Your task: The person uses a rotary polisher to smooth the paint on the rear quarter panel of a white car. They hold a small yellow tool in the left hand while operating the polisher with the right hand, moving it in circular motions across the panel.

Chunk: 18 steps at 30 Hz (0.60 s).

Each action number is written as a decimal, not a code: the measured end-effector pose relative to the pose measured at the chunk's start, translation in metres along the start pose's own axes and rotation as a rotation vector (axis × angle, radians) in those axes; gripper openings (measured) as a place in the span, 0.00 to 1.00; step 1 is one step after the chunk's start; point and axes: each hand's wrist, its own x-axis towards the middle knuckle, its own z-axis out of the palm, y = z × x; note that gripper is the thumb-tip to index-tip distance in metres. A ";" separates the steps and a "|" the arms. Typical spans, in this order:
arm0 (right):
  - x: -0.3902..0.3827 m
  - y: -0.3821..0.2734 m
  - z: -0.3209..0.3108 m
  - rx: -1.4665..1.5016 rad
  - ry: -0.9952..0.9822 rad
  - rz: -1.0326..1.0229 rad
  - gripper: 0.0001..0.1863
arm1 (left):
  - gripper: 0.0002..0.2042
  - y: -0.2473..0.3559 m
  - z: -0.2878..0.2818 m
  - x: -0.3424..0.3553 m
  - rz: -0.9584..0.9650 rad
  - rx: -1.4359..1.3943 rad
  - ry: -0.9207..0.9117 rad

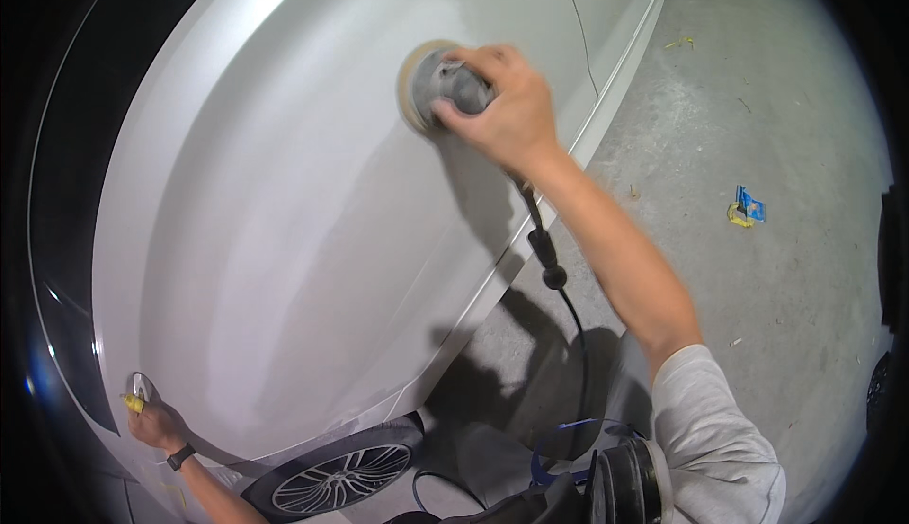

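Your right hand (516, 112) grips the sander (437, 87); your left hand (156, 426) is at the handle (141, 387) — grip unclear; tilting the sander could gouge the door (284, 193).

the right hand (514, 107) curls, its forearm (620, 254) stretched ahead, the left hand (158, 426) out leftward.

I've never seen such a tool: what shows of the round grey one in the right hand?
The round tool, apparently a sander, has a grey, plastic-looking body, blurred, and a tan-rimmed disc facing the pale car panel, seemingly touching it. The right hand grips the body; a black hose or cord emerges beneath that hand.
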 end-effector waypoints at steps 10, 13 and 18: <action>-0.015 -0.047 0.022 0.026 -0.094 -0.134 0.23 | 0.17 -0.004 0.008 0.004 0.120 -0.050 0.094; 0.018 -0.013 0.005 -0.055 0.019 -0.069 0.23 | 0.16 0.005 0.006 -0.002 0.034 -0.071 0.095; -0.047 -0.058 0.027 -0.006 -0.113 -0.200 0.23 | 0.15 0.000 0.002 0.001 0.146 0.018 0.060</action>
